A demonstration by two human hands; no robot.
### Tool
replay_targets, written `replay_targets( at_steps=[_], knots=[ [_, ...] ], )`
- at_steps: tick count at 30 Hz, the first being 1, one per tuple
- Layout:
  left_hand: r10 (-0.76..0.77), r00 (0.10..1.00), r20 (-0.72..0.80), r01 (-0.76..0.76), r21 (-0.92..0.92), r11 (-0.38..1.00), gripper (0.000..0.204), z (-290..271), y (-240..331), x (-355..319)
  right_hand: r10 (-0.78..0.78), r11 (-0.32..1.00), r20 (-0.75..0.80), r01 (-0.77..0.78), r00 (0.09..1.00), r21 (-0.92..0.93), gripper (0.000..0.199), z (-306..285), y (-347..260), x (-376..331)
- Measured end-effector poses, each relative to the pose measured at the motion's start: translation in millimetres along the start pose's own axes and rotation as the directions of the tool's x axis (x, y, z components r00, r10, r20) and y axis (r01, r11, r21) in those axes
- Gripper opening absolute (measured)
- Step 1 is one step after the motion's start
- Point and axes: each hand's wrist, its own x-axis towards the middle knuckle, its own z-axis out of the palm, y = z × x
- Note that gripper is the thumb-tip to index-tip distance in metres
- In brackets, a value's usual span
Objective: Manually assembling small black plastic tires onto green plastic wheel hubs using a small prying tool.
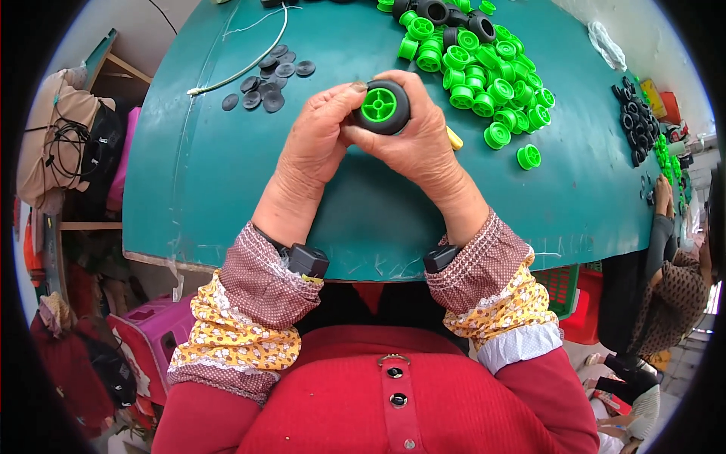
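Observation:
Both my hands are closed around one small toy wheel, a black tire (403, 97) fitted round a bright green hub (378, 105). My left hand (324, 121) grips its left side, with the thumb at the upper rim. From the right, my right hand (414, 140) wraps it, fingers over the top and thumb along the lower edge. A yellow stick-like piece (454, 138) pokes out beside my right hand; the rest of it is hidden. Several flat black discs (273, 101) lie to the left of my hands. A heap of green hubs (491, 83) spreads to the right.
The green tabletop (529, 204) bears everything. A few black tires (481, 29) lie at the heap's far end. A pale cord (261, 59) curves on the left. Farther right are more black tires (639, 121) and a co-worker's arm (663, 200). A clear plastic bag (606, 47) sits at the far edge.

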Motion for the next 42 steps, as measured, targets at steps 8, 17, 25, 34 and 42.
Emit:
replay_targets(
  at_steps=[8,17,25,34,42],
  knots=[
    [-0.114,0.993,-0.024,0.116,0.195,0.974,0.028,11,11,-7,-0.019,0.999,0.220,0.028,0.975,-0.039,0.058,-13,-10,3],
    [-0.189,0.981,0.048,0.165,0.316,0.934,0.032,4,7,-4,-0.117,0.991,0.183,0.126,0.976,-0.039,0.072,-11,-1,0],
    [-0.176,0.983,-0.052,0.182,0.147,0.972,0.028,18,3,-4,0.144,0.989,0.097,-0.145,0.985,0.006,0.053,-13,-5,4],
    [-0.200,0.980,0.003,0.192,0.279,0.941,0.025,8,-2,-1,0.157,0.983,0.147,-0.168,0.977,0.069,0.044,-13,1,3],
    [-0.089,0.989,-0.116,0.111,0.194,0.975,0.028,11,13,-5,0.011,0.999,0.211,-0.017,0.977,0.030,0.071,-18,0,5]
  ],
)
